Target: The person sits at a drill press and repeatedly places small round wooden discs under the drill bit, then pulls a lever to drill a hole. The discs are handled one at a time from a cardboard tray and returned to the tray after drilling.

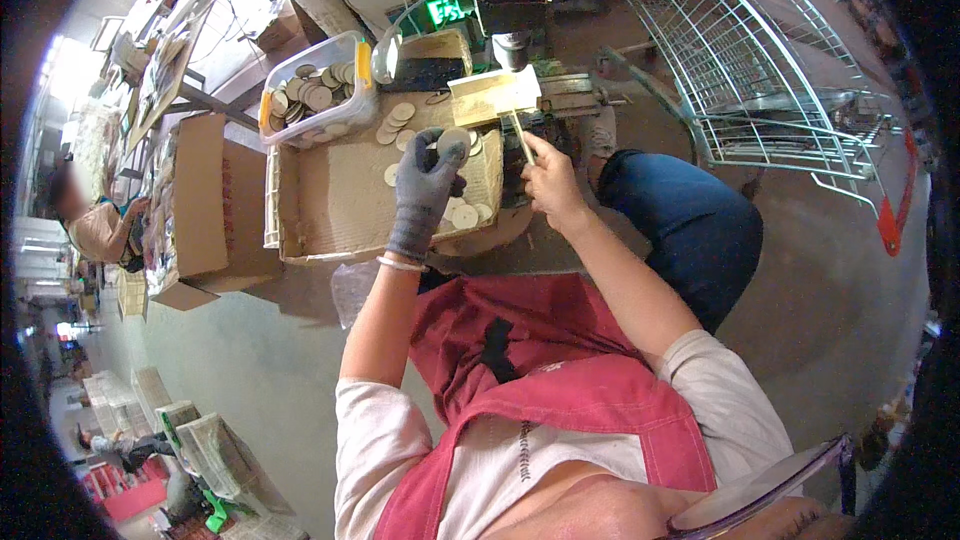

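My left hand point(428, 185), in a grey knit glove, is closed on a round flat disc point(453, 142) held between thumb and fingers. It hovers over a shallow cardboard-lined tray point(335, 205) where several pale discs point(465, 216) lie loose. To its right, my bare right hand point(552, 180) pinches a thin pale stick point(521, 135) that points up and away from me. The stick's far end comes close to a yellowish rectangular plate point(494, 96) on a small machine; whether they touch I cannot tell.
A clear plastic bin point(318, 130) with orange handles, full of discs, stands at the tray's far left corner. A lamp point(386, 55) leans beside it. An open cardboard box point(215, 200) is at left, a wire cart point(760, 80) at right. Another person point(100, 225) works far left.
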